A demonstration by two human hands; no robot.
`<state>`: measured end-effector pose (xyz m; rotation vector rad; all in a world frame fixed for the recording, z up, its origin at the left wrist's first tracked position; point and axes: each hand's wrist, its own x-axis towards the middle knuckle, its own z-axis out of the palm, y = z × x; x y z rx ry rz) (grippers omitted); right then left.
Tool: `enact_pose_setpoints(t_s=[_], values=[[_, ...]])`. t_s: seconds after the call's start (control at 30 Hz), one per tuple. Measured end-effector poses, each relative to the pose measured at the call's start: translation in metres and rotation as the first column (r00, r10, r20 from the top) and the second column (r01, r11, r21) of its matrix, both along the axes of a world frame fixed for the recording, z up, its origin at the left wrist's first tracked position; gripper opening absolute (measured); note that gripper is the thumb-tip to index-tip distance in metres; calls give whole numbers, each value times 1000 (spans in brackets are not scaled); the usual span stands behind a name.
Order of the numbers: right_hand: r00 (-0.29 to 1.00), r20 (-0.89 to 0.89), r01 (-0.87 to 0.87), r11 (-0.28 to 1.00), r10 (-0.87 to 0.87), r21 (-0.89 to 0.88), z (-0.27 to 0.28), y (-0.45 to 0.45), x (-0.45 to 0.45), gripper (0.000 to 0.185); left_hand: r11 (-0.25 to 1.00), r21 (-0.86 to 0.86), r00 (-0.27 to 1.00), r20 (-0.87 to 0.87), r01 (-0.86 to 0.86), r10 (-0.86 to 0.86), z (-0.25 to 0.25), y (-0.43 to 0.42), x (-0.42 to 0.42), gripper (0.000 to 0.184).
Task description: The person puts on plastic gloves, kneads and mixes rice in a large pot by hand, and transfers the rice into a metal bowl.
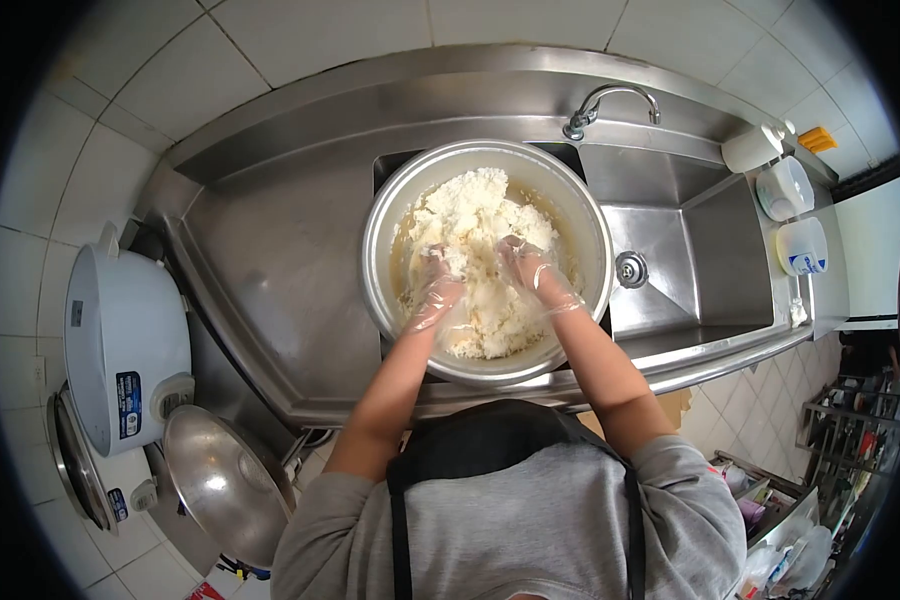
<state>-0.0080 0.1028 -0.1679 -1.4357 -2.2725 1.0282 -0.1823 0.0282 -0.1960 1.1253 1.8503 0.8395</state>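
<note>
A wide round metal pot (375, 270) rests over the sink counter, with a heap of white, crumbly, rice-like food (480, 205) in it. Cloudy liquid shows around the heap's edge. My left hand (440, 280), in a clear plastic glove, is in the food left of the pot's middle. My right hand (530, 268), gloved the same way, is in the food right of the middle. The fingertips of both hands are partly covered by the food, so what each one grips, if anything, is hidden.
Right of the pot is a sink basin (670, 240) below a faucet (610, 98). Plastic containers (802, 246) stand along its right edge. At the left are a large white rice cooker (130, 340) and a metal bowl (225, 485). Shelves (850, 430) hold items at the lower right.
</note>
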Motion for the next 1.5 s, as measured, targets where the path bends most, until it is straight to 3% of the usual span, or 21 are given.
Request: enact_pose_setpoints(t_s=[0.07, 0.1, 0.13, 0.17, 0.2, 0.23, 0.27, 0.33, 0.4, 0.5, 0.57, 0.67, 0.7, 0.77, 0.83, 0.87, 0.93, 1.07, 1.23, 1.37, 1.5], values=[[1000, -12, 15, 980, -17, -199, 2, 6, 5, 31, 987, -141, 917, -378, 79, -128, 36, -7, -15, 59], [991, 134, 5, 999, 1, -44, 11, 2, 9, 30, 944, -255, 846, -436, 211, -307, -10, -4, -33, 63], [940, 299, -162, 986, 162, -26, 4, 9, 14, 30, 873, -356, 743, -471, 334, -476, -55, -1, -50, 67], [837, 455, -324, 945, 305, -37, -11, 20, 21, 31, 890, -436, 842, -423, 135, -335, -50, 0, -44, 64], [687, 593, -473, 878, 420, -75, -30, 27, 29, 33, 868, -485, 880, -361, 107, -310, -40, 2, -41, 64], [844, 406, -317, 937, 350, -149, -56, 25, 38, 36, 841, -535, 911, -303, 79, -278, -29, 4, -38, 65], [951, 215, -167, 953, 224, -254, -86, 18, 49, 39, 813, -540, 900, -213, 217, -382, -10, 5, -34, 70], [983, 182, 53, 898, 31, -437, -76, -3, 47, 48, 799, -551, 945, -57, 238, -321, -1, 4, -26, 75], [890, 456, 242, 836, 10, -492, 21, -22, 4, 57, 798, -602, 998, 64, 45, -8, 4, 1, -19, 73], [983, 149, 184, 655, -109, -733, -30, -16, 8, 71, 708, -701, 911, 237, -80, 337, 28, -3, -12, 68], [991, -96, 5, 741, -93, -671, -52, -23, 4, 81, 777, -629, 927, 283, -16, 248, 19, -2, -13, 65], [957, -227, -19, 744, -180, -668, -94, -35, -11, 103, 834, -551, 894, 392, 39, 217, 0, 2, -13, 65], [914, -326, -67, 702, -242, -709, -69, -40, -15, 105, 849, -526, 873, 434, 46, 221, -6, 5, -13, 64], [944, -319, -143, 773, -80, -619, -61, -34, -24, 97, 877, -477, 825, 519, 61, 224, -17, 11, -9, 64], [990, -132, -113, 859, 54, -499, -52, -22, -28, 93, 898, -432, 782, 586, 82, 211, -25, 19, -4, 63], [994, -104, -26, 864, -31, -504, -33, -20, -30, 100, 901, -425, 767, 605, 85, 213, -30, 21, -3, 63], [997, -80, -14, 916, -19, -400, -35, -15, -32, 92, 907, -408, 740, 641, 101, 205, -35, 26, -1, 62], [970, -240, 6, 985, -48, -173, -59, -17, -39, 75, 903, -420, 706, 666, 90, 240, -40, 31, 0, 61], [984, -171, -35, 904, -43, -426, -11, -28, -28, 75, 897, -440, 688, 667, 53, 287, -40, 23, 1, 60], [998, -16, -70, 947, 68, -312, -46, -35, -36, 76, 896, -442, 670, 676, 35, 307, -37, 8, 3, 59], [981, -6, -192, 959, 195, -209, -21, -48, -25, 71, 899, -437, 662, 681, 24, 313, -39, 3, -1, 58]])
